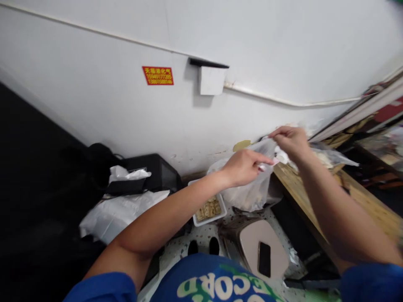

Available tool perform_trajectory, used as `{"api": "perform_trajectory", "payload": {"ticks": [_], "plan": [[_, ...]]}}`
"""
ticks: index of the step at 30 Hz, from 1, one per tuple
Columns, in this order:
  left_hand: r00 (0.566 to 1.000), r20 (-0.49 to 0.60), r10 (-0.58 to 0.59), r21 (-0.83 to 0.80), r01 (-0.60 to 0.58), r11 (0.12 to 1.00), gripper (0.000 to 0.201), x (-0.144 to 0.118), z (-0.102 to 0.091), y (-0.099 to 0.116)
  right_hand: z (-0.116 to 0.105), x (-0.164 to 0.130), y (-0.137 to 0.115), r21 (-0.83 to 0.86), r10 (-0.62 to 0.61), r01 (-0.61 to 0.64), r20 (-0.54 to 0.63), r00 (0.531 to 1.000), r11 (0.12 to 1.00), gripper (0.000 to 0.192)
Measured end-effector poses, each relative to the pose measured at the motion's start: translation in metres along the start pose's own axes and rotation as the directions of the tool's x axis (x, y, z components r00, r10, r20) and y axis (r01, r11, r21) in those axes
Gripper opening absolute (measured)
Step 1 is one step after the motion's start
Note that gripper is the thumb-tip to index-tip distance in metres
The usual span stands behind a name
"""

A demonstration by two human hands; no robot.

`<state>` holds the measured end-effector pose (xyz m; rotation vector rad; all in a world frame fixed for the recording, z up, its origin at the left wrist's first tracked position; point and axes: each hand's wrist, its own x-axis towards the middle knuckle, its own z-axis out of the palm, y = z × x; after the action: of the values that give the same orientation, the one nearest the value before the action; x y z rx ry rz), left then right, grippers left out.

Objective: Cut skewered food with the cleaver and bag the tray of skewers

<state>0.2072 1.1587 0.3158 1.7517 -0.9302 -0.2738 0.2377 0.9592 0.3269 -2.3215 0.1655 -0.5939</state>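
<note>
A translucent white plastic bag [251, 191] hangs in front of me by the wall, its lower part bulging. My right hand [291, 142] is closed in a pinch at the bag's upper edge. Lower and to the left, my left hand [246, 167] is closed against the bag's near side, its index finger pointing toward the right hand. A small pinkish-white bit shows at that fingertip; I cannot make out what it is. Under my left forearm stands a white plastic tray [223, 208] with flat, pale brown pieces [208, 209] in it.
A wooden bench [362, 197] with clear plastic on it runs along the right. Near my feet is a beige stool [250, 239] bearing a phone [264, 259]. To the left, a silvery-white bag [116, 214] lies beside a black case [154, 167]. The white wall [110, 109] closes off the front.
</note>
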Motion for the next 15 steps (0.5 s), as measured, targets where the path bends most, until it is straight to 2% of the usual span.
{"api": "perform_trajectory", "payload": {"ticks": [2, 3, 5, 7, 10, 12, 15], "plan": [[1.0, 0.001, -0.014, 0.035, 0.014, 0.999, 0.036, -0.001, 0.0, -0.001, 0.004, -0.008, -0.003, 0.059, -0.029, 0.027, 0.027, 0.999, 0.998, 0.02], [0.999, -0.014, -0.038, 0.047, 0.039, 0.998, 0.035, 0.0, 0.0, -0.003, 0.006, -0.012, -0.005, 0.078, -0.062, 0.056, 0.076, 0.995, 0.995, 0.022], [0.995, -0.012, -0.103, 0.029, 0.103, 0.994, 0.041, 0.004, 0.001, -0.008, 0.009, -0.018, -0.006, 0.034, -0.087, 0.085, 0.053, 0.995, 0.996, 0.025], [0.986, -0.025, -0.164, -0.015, 0.164, 0.986, 0.055, 0.01, 0.002, -0.015, 0.013, -0.025, -0.006, 0.006, -0.116, 0.115, 0.075, 0.99, 0.993, 0.026], [0.976, 0.026, -0.218, -0.023, 0.219, 0.976, 0.064, 0.014, 0.005, -0.02, 0.015, -0.041, -0.008, 0.004, -0.076, 0.076, 0.094, 0.993, 0.997, 0.027], [0.972, 0.041, -0.233, 0.009, 0.233, 0.972, 0.06, 0.011, 0.008, -0.017, 0.016, -0.054, -0.011, 0.026, -0.027, 0.025, 0.095, 0.995, 0.999, 0.026], [0.968, 0.003, -0.252, 0.04, 0.251, 0.967, 0.053, 0.003, 0.012, -0.01, 0.019, -0.073, -0.015, 0.063, 0.008, -0.013, 0.088, 0.996, 0.998, 0.026]]}}
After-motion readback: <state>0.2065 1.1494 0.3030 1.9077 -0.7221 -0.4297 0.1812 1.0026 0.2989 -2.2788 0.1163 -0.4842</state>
